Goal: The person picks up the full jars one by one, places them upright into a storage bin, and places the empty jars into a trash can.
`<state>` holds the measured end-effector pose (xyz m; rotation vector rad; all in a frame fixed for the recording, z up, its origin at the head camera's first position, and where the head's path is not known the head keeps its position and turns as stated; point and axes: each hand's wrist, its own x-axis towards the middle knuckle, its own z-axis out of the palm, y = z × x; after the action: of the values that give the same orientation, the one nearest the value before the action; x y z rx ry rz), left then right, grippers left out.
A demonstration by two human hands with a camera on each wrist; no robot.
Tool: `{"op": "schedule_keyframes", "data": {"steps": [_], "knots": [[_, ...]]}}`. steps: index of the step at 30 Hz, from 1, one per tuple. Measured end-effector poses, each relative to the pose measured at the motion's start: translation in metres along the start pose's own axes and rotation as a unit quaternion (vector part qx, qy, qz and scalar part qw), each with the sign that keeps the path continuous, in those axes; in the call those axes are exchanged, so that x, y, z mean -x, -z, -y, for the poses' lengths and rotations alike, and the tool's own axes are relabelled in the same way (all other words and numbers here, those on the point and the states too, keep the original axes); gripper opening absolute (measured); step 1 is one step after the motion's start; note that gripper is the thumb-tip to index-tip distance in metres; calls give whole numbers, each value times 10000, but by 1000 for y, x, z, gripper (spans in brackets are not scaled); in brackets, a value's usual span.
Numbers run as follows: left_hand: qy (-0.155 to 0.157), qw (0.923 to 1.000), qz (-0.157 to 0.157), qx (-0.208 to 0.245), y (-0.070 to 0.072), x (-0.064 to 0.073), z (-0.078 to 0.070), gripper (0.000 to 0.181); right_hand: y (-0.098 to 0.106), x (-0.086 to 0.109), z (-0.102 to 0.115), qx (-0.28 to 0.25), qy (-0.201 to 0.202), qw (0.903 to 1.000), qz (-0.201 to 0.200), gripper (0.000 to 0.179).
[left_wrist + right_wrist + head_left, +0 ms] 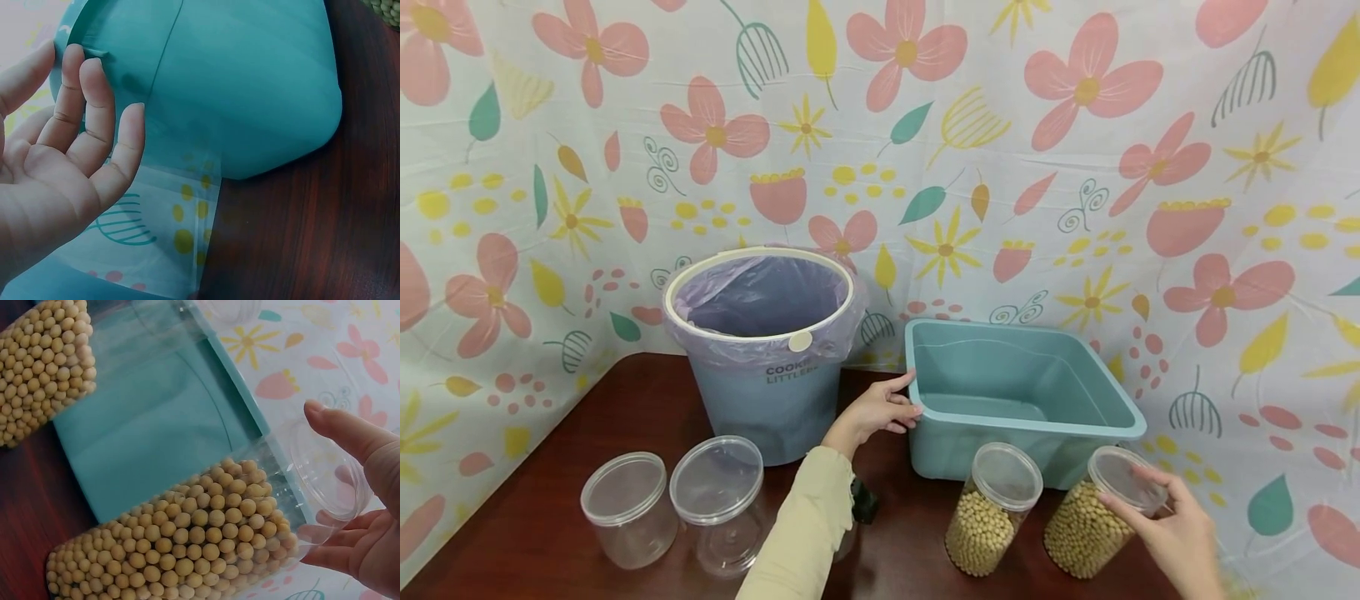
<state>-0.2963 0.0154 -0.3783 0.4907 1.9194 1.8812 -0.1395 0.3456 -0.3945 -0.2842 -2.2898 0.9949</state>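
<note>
A teal plastic basin (1022,429) stands at the back of the table. My left hand (876,410) holds its left rim, thumb and fingertips at the edge; in the left wrist view this hand (81,137) has its other fingers loosely bent beside the basin wall (262,81). My right hand (1176,521) grips the lidded top of a clear jar (1082,529) of round, pale beans, at the basin's front right. In the right wrist view, the thumb and fingers (344,550) span the lid end of that jar (206,537). A second bean jar (981,533) stands to its left.
A blue bin (767,408) with a purple liner stands left of the basin. Two clear lidded jars (628,517) without visible contents stand at the front left. Another clear container is partly hidden behind my left sleeve (808,525). A flowered cloth (865,150) hangs behind the dark table.
</note>
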Motion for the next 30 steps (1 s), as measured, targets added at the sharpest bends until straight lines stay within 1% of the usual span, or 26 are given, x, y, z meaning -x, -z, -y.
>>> {"op": "schedule_keyframes", "data": {"steps": [7, 9, 12, 14, 16, 18, 19, 20, 25, 27, 30], "knots": [[21, 10000, -23, -75, 0, -1, 2, 66, -4, 1, 0, -74, -256, 9987, -434, 47], [16, 10000, -30, -66, 0, 0, 1, 66, -5, 1, 0, -189, -226, 9976, -632, 46], [7, 10000, -15, -56, 0, 0, 0, 66, -6, -1, 0, -636, 36, 9933, -966, 44], [38, 10000, -33, -76, 1, 1, -2, 66, -6, -3, 1, -759, 266, 9899, -1166, 45], [49, 9999, -56, -122, 2, 1, -2, 67, -4, -5, 2, -856, 468, 9870, -1273, 47], [64, 9998, -65, -178, 2, 1, -2, 66, 0, -9, 3, -806, 578, 9860, -1340, 47], [83, 9998, -60, -197, 2, 3, -6, 66, 1, -11, 4, -776, 593, 9859, -1360, 47], [85, 9997, -52, -214, 1, 6, -9, 66, 3, -12, 5, -793, 654, 9852, -1369, 46], [118, 9997, -16, -218, 0, 7, -10, 66, 11, -15, 13, -944, 890, 9806, -1470, 48], [113, 9997, -43, -200, 1, 2, -5, 66, 14, -16, 16, -977, 988, 9791, -1482, 47], [108, 9997, -100, -205, 1, 1, -4, 66, 19, -19, 22, -951, 1065, 9787, -1474, 45]]}}
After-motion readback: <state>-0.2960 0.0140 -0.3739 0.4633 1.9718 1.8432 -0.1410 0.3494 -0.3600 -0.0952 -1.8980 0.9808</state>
